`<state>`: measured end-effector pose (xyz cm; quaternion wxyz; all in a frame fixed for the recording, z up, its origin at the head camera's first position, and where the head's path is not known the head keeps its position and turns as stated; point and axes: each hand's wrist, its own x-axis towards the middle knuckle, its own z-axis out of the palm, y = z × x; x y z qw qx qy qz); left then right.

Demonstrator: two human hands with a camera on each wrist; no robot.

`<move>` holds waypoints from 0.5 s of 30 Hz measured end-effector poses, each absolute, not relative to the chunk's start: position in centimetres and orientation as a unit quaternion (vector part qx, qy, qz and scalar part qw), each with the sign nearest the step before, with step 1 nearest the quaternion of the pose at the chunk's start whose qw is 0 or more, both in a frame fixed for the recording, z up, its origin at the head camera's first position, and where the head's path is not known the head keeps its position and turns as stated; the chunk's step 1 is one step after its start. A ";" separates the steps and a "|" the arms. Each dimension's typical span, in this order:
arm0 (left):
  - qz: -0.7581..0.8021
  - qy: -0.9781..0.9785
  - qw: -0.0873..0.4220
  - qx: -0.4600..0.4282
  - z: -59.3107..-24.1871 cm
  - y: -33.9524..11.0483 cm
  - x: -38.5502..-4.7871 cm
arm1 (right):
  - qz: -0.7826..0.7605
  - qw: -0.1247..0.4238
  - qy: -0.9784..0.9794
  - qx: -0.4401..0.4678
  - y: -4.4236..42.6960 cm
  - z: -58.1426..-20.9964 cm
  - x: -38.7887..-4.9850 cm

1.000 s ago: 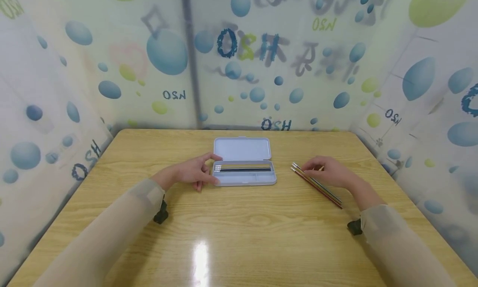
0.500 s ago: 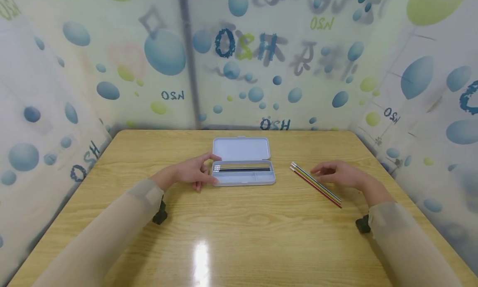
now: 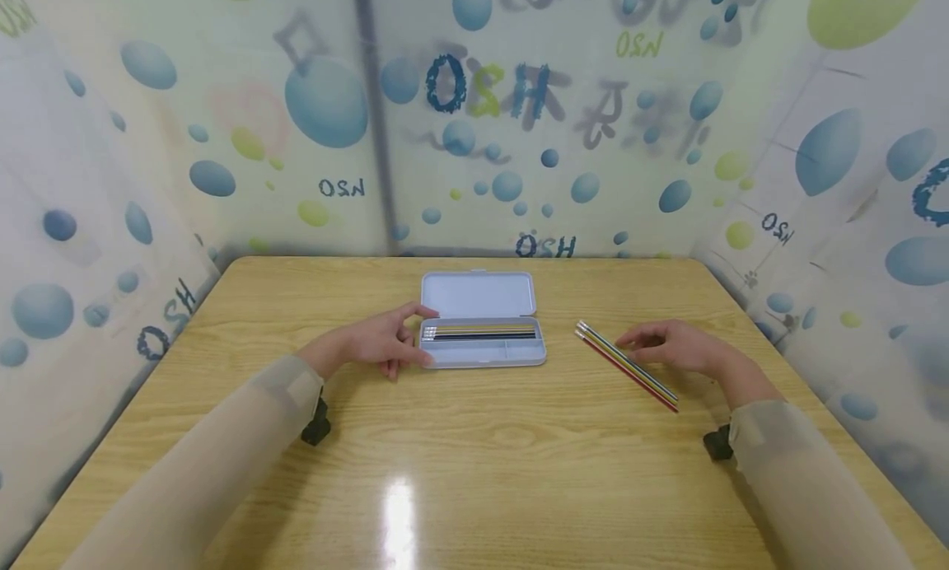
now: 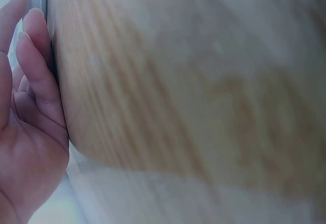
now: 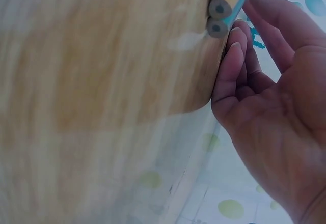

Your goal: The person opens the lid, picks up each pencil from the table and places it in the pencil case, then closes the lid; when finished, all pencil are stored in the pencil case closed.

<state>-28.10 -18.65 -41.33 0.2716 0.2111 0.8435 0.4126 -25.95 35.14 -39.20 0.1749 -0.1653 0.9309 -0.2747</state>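
A pale blue pencil case (image 3: 474, 356) lies with its lid raised at the middle of the table. Dark and yellow pencils (image 3: 485, 333) fill its rear compartment. At the case's left end is my left hand (image 3: 381, 339), thumb at the front corner and index finger at the back corner, gripping across it. To the right, red, yellow and dark pencils (image 3: 630, 368) lie slanted side by side on the wood. My right hand (image 3: 675, 346) rests beside them with relaxed fingers, its fingertips next to the row. In the right wrist view the thumb tip is by a teal pencil (image 5: 238, 15).
The wooden table (image 3: 519, 463) has printed curtains or panels (image 3: 630, 207) standing along its back and sides. The raised lid (image 3: 478, 294) leans back behind the case. A black wrist camera (image 3: 717, 443) hangs at my right cuff.
My right hand has shifted right, from over the slanted pencils to beside them. The pencils now show along their whole length. My left hand and the case stay in place.
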 end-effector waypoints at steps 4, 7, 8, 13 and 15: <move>0.412 0.843 0.272 0.212 -41.3 -18.7 -28.1 | -0.274 0.176 0.932 -0.162 35.1 -39.1 -25.9; 0.414 0.842 0.274 0.210 -41.3 -18.7 -28.2 | -0.278 0.176 0.930 -0.162 35.1 -39.1 -25.9; 0.415 0.842 0.274 0.208 -41.3 -18.7 -28.2 | -0.282 0.177 0.930 -0.158 35.1 -39.2 -26.0; 0.415 0.843 0.277 0.203 -41.3 -18.7 -28.3 | -0.298 0.172 0.927 -0.148 35.2 -39.3 -26.1; 0.413 0.844 0.276 0.204 -41.3 -18.7 -28.3 | -0.295 0.165 0.929 -0.149 35.2 -39.4 -26.3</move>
